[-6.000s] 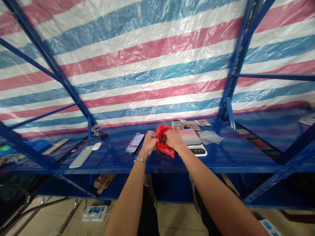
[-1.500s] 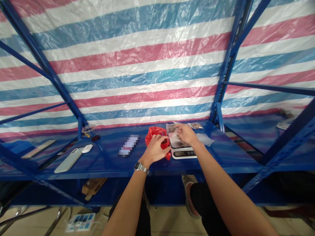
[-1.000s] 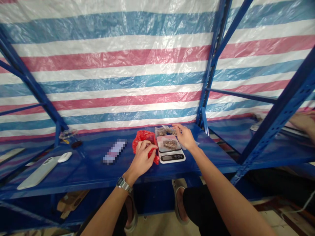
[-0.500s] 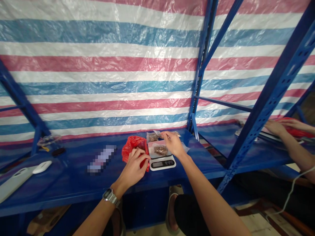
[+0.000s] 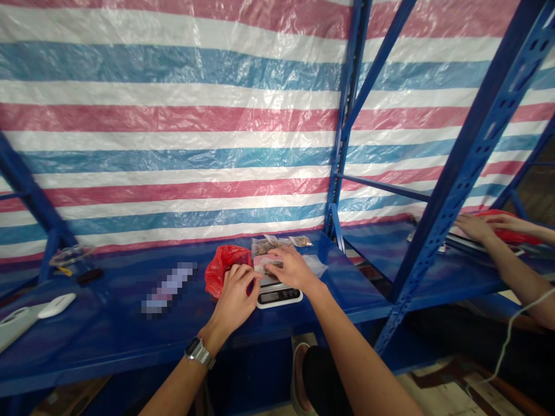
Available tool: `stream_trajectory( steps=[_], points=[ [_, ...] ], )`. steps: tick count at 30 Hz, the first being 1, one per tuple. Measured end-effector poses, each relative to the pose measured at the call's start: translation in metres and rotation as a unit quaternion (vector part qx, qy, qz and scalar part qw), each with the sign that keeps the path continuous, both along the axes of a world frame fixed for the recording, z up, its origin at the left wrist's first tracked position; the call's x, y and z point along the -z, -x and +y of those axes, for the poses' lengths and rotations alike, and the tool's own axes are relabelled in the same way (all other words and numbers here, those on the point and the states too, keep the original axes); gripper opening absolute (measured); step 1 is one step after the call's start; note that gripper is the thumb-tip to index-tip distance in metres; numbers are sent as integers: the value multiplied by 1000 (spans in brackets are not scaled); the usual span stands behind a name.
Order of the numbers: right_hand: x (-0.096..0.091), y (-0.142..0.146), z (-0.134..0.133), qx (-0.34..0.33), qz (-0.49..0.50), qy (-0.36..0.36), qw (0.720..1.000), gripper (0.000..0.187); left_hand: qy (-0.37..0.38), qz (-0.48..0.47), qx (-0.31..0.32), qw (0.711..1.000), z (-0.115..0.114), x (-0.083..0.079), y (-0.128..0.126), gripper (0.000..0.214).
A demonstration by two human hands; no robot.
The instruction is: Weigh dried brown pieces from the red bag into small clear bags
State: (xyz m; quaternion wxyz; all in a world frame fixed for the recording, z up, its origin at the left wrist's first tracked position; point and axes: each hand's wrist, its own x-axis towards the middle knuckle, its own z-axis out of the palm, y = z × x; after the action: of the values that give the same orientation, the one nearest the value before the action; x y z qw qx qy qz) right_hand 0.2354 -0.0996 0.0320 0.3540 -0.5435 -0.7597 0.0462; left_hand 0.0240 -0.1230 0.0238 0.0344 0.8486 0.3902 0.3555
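My left hand [image 5: 236,292] is closed at the near right edge of a crumpled red plastic bag [image 5: 215,273], its fingers curled over the rim; they hide part of the bag's inside. To its right stands a small white kitchen scale [image 5: 280,297] with a dark display. My right hand [image 5: 295,268] hovers low over the scale's plate, thumb and fingers apart above a small brown clump in clear plastic, mostly covered by the hand. Behind the scale lie clear bags with brown bits [image 5: 261,247]. Flat, clear plastic [image 5: 316,266] sits right of the scale.
Another small filled bag [image 5: 302,241] lies at the back. Leftward on the blue shelf [image 5: 117,323] are a blurred-out flat object [image 5: 169,289], a phone [image 5: 19,320] and a white oval item [image 5: 57,305]. A blue upright [image 5: 451,173] stands right; beyond it, a co-worker's hands [image 5: 477,227].
My right hand has come down from the scale's back right corner to over the clump on the plate. My left hand stays at the red bag. The view has shifted slightly.
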Motion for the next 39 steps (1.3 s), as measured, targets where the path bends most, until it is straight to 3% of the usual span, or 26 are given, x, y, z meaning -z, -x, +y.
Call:
stream_trajectory(
  steps=[6,14,19,23,27,31,39],
  points=[
    [4,6,-3,28,-50,63,996,60,-29,-53,-82,995,14,-5,2,20],
    [8,12,13,22,18,68,997,45,-29,-105,-208,972,24,-9,30,23],
    [-4,44,13,-2,0,12,1000,44,-27,-70,-200,977,28,-1,41,24],
    [-12,75,10,-40,-54,-18,998,34,-3,12,-180,984,29,6,44,57],
    [-12,90,8,-63,-77,-17,995,30,4,60,-177,982,32,7,50,40],
    [-8,91,8,-65,-64,-11,996,39,-4,71,-200,977,36,4,54,29],
    [-7,89,8,-61,-57,-4,997,38,16,75,-173,982,35,9,53,37]
  ],
)
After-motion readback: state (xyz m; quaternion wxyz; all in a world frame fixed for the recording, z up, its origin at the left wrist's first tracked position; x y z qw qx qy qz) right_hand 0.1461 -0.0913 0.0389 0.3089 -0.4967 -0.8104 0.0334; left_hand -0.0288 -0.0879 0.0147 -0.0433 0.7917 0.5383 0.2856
